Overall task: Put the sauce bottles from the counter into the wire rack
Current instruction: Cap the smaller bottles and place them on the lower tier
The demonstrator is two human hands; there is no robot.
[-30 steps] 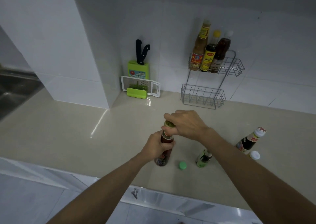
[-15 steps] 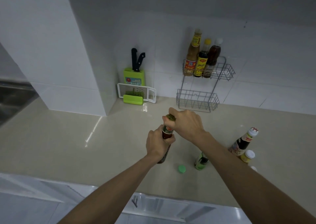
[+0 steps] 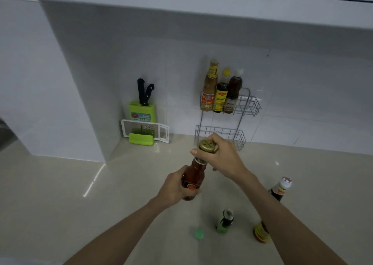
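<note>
Two hands share one red sauce bottle [image 3: 194, 173]: our left hand [image 3: 177, 188] wraps its fingers round the body and takes the weight, while our right hand [image 3: 222, 157] curls thumb and fingers round the gold cap [image 3: 207, 146], a grip we judge to be tightening the lid or steadying the neck for the carry. The bottle seems lifted off the counter [image 3: 60, 184], though our left hand hides its base, and it sits in front of the wire rack [image 3: 248, 103], short of the lower tier. Its long axis runs near upright, with the cap tipped up and away from us toward the rack. Three bottles fill the upper tier's left side, leaving room to their right. A dark bottle [image 3: 279, 190] and a small green bottle [image 3: 225, 219] wait by our right forearm.
</note>
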